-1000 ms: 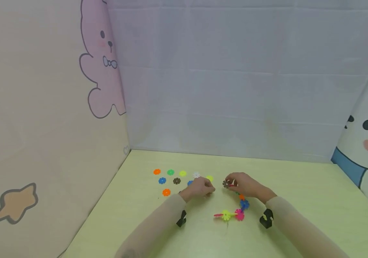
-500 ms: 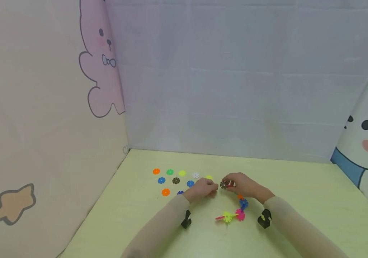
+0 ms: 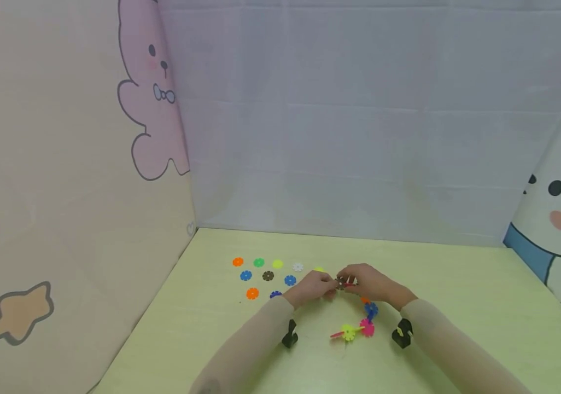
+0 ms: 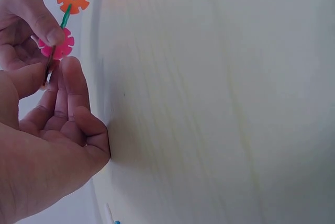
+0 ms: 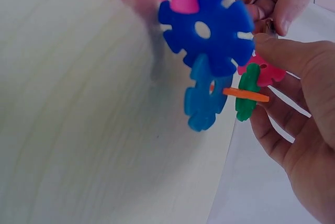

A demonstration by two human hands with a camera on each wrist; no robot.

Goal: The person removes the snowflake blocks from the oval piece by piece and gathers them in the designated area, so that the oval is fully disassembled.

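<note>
Two hands worked a brown disc (image 3: 341, 283) at the free end of a snowflake-disc chain (image 3: 371, 310).

The left hand (image 3: 314, 286) pinched the brown disc between thumb and fingertips, while the right hand (image 3: 371, 282) gripped the neighbouring pink disc (image 4: 65, 47). Pink, yellow, blue, orange and green pieces were already linked, curving over the table (image 3: 457, 306); an orange disc (image 3: 252, 294) and others lay loose to the left, unjoined. Whether the brown slot was fully seated could not be told, fingers covering the joint. The left arm partly hid a dark blue disc (image 3: 275, 294), and the right hand blocked the green link from the head view.
</note>
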